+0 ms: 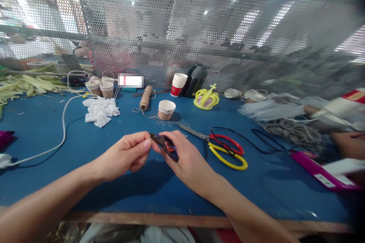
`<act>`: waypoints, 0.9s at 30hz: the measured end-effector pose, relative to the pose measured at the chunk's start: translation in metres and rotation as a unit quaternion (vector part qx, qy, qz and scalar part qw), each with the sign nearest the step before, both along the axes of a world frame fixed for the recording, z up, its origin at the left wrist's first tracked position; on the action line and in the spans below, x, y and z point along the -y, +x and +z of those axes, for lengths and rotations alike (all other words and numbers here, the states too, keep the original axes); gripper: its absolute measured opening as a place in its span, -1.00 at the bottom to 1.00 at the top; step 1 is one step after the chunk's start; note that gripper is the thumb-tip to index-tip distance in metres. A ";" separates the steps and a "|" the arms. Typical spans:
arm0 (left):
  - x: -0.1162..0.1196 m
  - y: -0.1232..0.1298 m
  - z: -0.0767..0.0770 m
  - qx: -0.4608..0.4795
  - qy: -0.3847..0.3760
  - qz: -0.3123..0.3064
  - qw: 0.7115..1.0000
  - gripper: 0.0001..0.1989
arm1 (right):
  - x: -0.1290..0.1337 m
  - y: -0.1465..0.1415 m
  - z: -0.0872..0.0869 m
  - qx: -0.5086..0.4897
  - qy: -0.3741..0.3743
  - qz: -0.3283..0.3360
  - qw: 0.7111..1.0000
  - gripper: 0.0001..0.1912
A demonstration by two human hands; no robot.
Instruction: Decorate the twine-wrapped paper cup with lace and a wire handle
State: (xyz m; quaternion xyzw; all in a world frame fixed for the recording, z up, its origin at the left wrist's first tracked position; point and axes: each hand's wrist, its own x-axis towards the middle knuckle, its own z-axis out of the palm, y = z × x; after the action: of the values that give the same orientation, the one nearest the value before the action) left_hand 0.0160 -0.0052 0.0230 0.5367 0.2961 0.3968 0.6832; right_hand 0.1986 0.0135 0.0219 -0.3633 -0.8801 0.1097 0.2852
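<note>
Above the table's front half, my right hand (pixel 186 157) is wrapped round a pair of dark pliers (pixel 163 142) with blue and some red on the handles. Their jaws point left, toward my left hand (pixel 125 153). Thumb and fingers of that left hand are pinched together at the jaw tips; whatever lies between them is hidden. Just beyond the hands stands a small brown cup with a white rim (pixel 166 113), with cut fibre scraps around its base. Large scissors (pixel 205 137) with one red and one yellow handle lie right of my right hand.
A spool of twine (pixel 146 98), stacked paper cups (pixel 178 85), a dark jug (pixel 196 79) and a yellow crown-shaped piece (pixel 206 100) stand behind. White gauze (pixel 101 111) and a white cable (pixel 65 125) lie left. Grey cord (pixel 293 133) and a purple power strip (pixel 316 171) lie right.
</note>
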 end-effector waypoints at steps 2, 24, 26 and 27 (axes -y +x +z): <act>0.000 0.001 0.000 -0.033 0.023 0.027 0.999 -0.72 | 0.001 0.000 0.000 0.004 -0.001 -0.006 1.000 -0.74; -0.001 -0.003 0.002 0.074 -0.069 -0.049 0.994 -0.80 | 0.002 0.000 0.002 0.014 -0.015 0.003 1.000 -0.72; -0.002 -0.004 0.002 0.083 -0.092 -0.069 0.990 -0.80 | 0.002 0.000 0.003 0.012 -0.014 0.008 1.000 -0.72; -0.002 -0.005 0.002 0.087 -0.101 -0.079 0.988 -0.80 | 0.002 0.000 0.003 0.012 -0.014 0.009 1.000 -0.72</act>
State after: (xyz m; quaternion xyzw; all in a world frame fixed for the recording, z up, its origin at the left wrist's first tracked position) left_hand 0.0107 -0.0035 0.0254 0.4507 0.2309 0.3547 0.7860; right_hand 0.1989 0.0117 0.0251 -0.3603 -0.8852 0.1205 0.2684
